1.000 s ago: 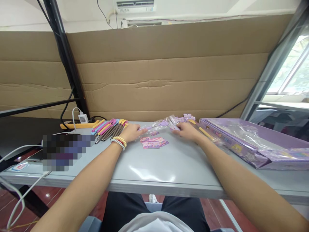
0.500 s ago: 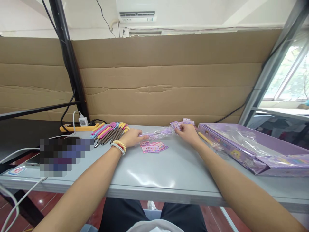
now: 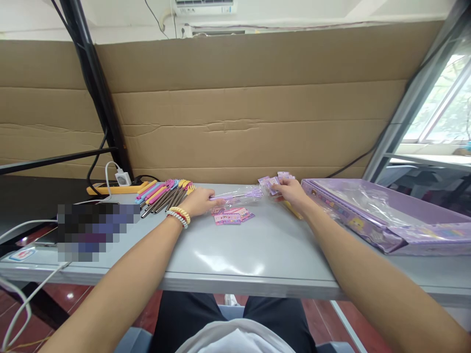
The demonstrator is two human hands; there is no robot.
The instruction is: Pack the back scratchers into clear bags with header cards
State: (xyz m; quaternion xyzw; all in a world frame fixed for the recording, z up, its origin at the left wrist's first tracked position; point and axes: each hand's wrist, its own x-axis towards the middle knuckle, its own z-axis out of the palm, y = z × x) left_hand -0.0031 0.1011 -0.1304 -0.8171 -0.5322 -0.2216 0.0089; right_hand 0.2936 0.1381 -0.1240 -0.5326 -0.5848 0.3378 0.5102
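My left hand (image 3: 201, 201) is closed in a pinch on the left end of a clear plastic bag (image 3: 241, 195) with a slim purple stick inside, just above the table. My right hand (image 3: 293, 192) is closed at the other end, its fingertips on a small purple printed card (image 3: 272, 183). Below the bag lie several pink and purple printed cards (image 3: 232, 216). Left of my left hand is a bundle of metal-shafted sticks (image 3: 167, 197) with coloured handles and small pronged heads. A yellow-handled stick (image 3: 293, 210) is partly hidden under my right hand.
A purple printed box (image 3: 353, 223) with crumpled clear plastic (image 3: 371, 198) stands at the right. A yellow power strip (image 3: 114, 189) with a white charger (image 3: 122, 178) lies at the back left, cables trailing. Cardboard (image 3: 235, 122) walls the table's back.
The bag has been drawn out straighter between my hands. My right hand has lifted slightly to the purple card end. The loose card under the bag is now covered. The camera view has tilted slightly.
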